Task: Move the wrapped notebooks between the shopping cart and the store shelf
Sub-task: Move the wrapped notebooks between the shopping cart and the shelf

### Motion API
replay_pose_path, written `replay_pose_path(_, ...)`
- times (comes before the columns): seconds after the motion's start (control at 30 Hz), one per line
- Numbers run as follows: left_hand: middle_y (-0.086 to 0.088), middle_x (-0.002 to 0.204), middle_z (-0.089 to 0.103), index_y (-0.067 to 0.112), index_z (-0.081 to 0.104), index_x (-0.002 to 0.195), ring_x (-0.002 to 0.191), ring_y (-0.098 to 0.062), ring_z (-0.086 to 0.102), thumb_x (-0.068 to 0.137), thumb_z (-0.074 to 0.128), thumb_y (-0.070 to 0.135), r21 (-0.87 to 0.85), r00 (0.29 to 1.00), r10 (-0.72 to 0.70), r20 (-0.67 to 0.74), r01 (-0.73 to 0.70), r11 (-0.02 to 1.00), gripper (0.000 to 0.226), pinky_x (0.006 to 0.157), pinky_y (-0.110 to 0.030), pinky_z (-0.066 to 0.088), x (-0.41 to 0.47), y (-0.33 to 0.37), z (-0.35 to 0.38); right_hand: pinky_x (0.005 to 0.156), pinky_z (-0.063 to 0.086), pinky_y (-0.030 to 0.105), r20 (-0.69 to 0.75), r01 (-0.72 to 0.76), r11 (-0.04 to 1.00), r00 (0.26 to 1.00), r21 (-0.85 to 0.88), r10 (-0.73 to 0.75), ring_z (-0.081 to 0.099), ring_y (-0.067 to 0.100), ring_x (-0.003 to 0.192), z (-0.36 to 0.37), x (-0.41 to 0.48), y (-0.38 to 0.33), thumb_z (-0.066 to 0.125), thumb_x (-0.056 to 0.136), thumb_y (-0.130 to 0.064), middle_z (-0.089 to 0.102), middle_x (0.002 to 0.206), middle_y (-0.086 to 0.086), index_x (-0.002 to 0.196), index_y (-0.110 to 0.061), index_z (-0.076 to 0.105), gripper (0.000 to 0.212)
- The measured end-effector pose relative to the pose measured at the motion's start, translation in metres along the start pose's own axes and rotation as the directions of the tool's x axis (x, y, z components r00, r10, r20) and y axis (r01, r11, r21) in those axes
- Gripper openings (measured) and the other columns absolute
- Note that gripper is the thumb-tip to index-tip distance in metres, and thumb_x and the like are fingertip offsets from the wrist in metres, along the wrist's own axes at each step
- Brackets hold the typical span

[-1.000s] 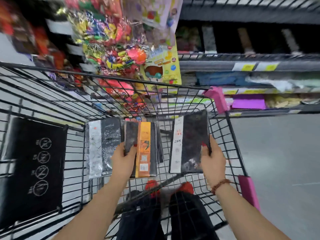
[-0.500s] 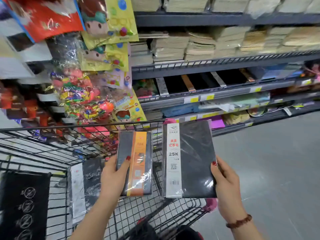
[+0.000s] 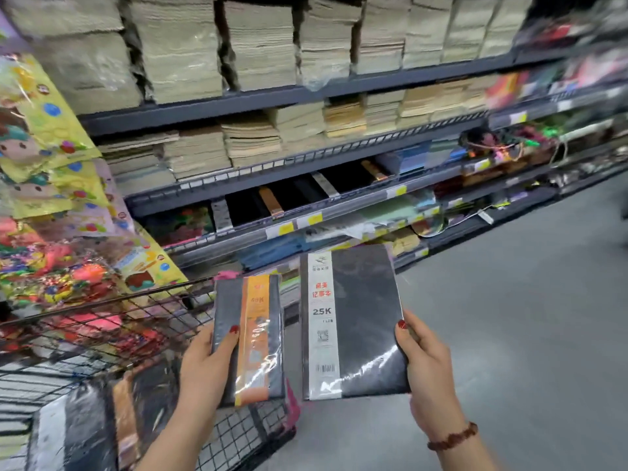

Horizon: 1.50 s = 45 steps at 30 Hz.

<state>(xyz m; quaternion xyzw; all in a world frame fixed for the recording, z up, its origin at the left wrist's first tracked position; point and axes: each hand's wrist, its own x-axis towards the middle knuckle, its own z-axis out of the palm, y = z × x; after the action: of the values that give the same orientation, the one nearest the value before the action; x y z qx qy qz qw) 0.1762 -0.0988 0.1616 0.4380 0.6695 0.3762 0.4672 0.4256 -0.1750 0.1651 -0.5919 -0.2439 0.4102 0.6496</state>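
My left hand [image 3: 207, 365] grips a small black wrapped notebook with an orange band [image 3: 251, 338], held upright above the wire shopping cart [image 3: 112, 328]. My right hand [image 3: 424, 365] grips a larger black wrapped notebook with a white "25K" band [image 3: 360, 321] by its right edge, to the right of the cart over the floor. More wrapped notebooks [image 3: 102, 426] lie in the cart at the lower left. The store shelf [image 3: 306, 202] straight ahead holds a row of similar black notebooks [image 3: 295, 198] with orange and white bands.
Stacks of beige paper pads [image 3: 258, 52] fill the upper shelves. Colourful toy packets [image 3: 57, 185] hang at the left above the cart. Lower shelves hold blue and mixed stationery [image 3: 272, 253]. Grey floor [image 3: 509, 334] spreads to the right.
Both hands have lifted the two notebooks up out of the cart. The view has swung upward and right, from the cart basket to the shelves.
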Motion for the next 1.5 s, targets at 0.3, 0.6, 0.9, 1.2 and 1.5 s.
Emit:
replay_pose_path(0.3,-0.010,0.086,0.070,0.018,0.067,0.089,0.073,-0.026,0.064,0.093,0.057,0.020,-0.037,0.998,0.025,0.063,-0.022,0.999,0.011,0.065,-0.036,0.047,-0.040,0.029,0.102,0.078,0.055,0.018,-0.027,-0.007,0.997,1.000,0.080,0.010,0.068,0.012,0.096,-0.090,0.039,-0.037,0.049,0.094,-0.005,0.074,0.101,-0.004,0.114,-0.013,0.065,0.028)
replay_pose_path(0.6,-0.008,0.080,0.073,0.015,0.067,0.087,0.066,-0.025,0.066,0.092,0.058,0.019,-0.055,0.996,-0.002,0.086,0.007,0.998,0.011,0.059,-0.031,0.047,-0.005,0.051,0.160,0.070,0.053,0.014,-0.075,-0.025,0.994,0.997,0.103,0.033,0.069,0.006,0.089,-0.117,0.102,-0.047,0.048,0.094,-0.005,0.074,0.100,-0.006,0.110,-0.021,0.066,0.029)
replay_pose_path(0.9,-0.009,0.083,0.073,0.016,0.066,0.096,0.070,-0.027,0.068,0.093,0.057,0.022,-0.202,0.991,-0.120,0.054,0.128,0.971,0.011,0.059,-0.033,0.050,0.098,0.086,0.227,0.069,0.055,0.017,-0.039,-0.060,0.998,0.997,0.020,0.060,0.069,0.010,0.088,-0.094,0.234,-0.055,0.049,0.093,-0.004,0.074,0.099,-0.001,0.120,-0.007,0.062,0.029)
replay_pose_path(1.2,-0.012,0.081,0.073,0.012,0.063,0.093,0.072,-0.030,0.069,0.095,0.054,0.024,-0.247,0.979,-0.206,0.002,0.200,0.948,0.015,0.061,-0.033,0.051,0.178,0.124,0.273,0.070,0.057,0.025,0.033,-0.145,0.989,0.989,-0.002,0.145,0.069,0.017,0.094,-0.059,0.351,-0.059,0.046,0.096,-0.005,0.074,0.103,0.002,0.120,-0.013,0.062,0.030)
replay_pose_path(1.5,-0.012,0.086,0.073,0.012,0.063,0.096,0.071,-0.025,0.068,0.093,0.056,0.021,-0.272,0.951,-0.248,-0.184,0.194,0.943,0.012,0.059,-0.031,0.048,0.218,0.134,0.326,0.095,0.050,0.043,0.143,-0.250,0.965,0.955,-0.085,0.260,0.063,0.022,0.106,-0.049,0.472,-0.041,0.050,0.094,-0.006,0.067,0.117,0.003,0.123,-0.012,0.061,0.031)
